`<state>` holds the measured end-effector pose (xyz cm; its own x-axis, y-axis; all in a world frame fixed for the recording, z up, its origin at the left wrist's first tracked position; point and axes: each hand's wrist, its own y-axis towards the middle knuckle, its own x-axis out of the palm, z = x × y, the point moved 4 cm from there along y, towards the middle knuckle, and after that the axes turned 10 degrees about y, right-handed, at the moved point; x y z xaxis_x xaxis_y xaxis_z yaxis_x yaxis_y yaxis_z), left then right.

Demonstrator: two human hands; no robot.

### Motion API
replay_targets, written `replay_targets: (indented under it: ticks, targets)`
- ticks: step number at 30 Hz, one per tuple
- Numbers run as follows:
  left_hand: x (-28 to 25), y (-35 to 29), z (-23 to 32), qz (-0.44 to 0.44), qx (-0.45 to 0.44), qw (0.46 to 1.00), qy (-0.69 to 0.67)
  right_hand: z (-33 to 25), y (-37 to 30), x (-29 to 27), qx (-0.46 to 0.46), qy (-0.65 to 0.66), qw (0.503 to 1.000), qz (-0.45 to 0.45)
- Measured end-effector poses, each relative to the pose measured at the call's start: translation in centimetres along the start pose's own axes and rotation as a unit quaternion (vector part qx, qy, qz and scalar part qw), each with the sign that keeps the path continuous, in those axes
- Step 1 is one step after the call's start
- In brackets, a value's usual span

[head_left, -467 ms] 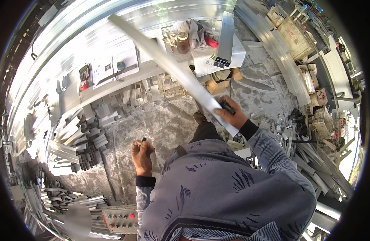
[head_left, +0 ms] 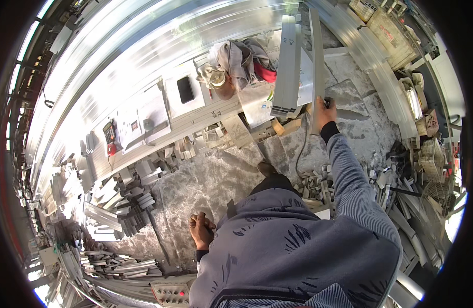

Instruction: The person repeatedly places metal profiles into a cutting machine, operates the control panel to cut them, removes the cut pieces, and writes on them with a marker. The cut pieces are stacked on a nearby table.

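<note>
My right hand (head_left: 325, 114) is closed around the near end of a long, flat silvery metal profile (head_left: 316, 61), which points away from me. A small dark object shows at the same hand, its kind unclear. Just left of that profile lies a bundle of metal profiles (head_left: 286, 64) with open box-shaped ends, resting over a printed sheet (head_left: 254, 110) on the bench. Low beside my body, my left hand (head_left: 201, 231) has its fingers curled in; whatever it may hold is hidden.
On the bench are a phone (head_left: 185, 89), a calculator (head_left: 109, 132), a jar (head_left: 223, 88) and grey cloths (head_left: 241, 59). Cut metal pieces (head_left: 110, 205) are piled at left, more offcuts (head_left: 401, 200) at right. A button control box (head_left: 172, 293) stands at lower left.
The profile in my right hand has swung from a slant across the bench to lie alongside the bundle, and that arm has reached farther out. My left hand has lowered toward my body.
</note>
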<state>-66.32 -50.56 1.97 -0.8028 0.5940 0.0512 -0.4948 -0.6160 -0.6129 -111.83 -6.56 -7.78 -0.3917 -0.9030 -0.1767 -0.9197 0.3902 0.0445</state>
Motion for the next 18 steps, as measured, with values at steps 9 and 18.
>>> replay_targets:
  ticks: [9,18]
  targets:
    - [5.6,-1.2,0.7,0.086,-0.046,0.994,0.049,11.9,10.1,5.7,0.070,-0.095,0.992,0.050]
    - [5.7,-0.9,1.2,0.125,-0.039,0.990,0.050,15.0,9.6,8.9,0.083,-0.076,0.992,0.055]
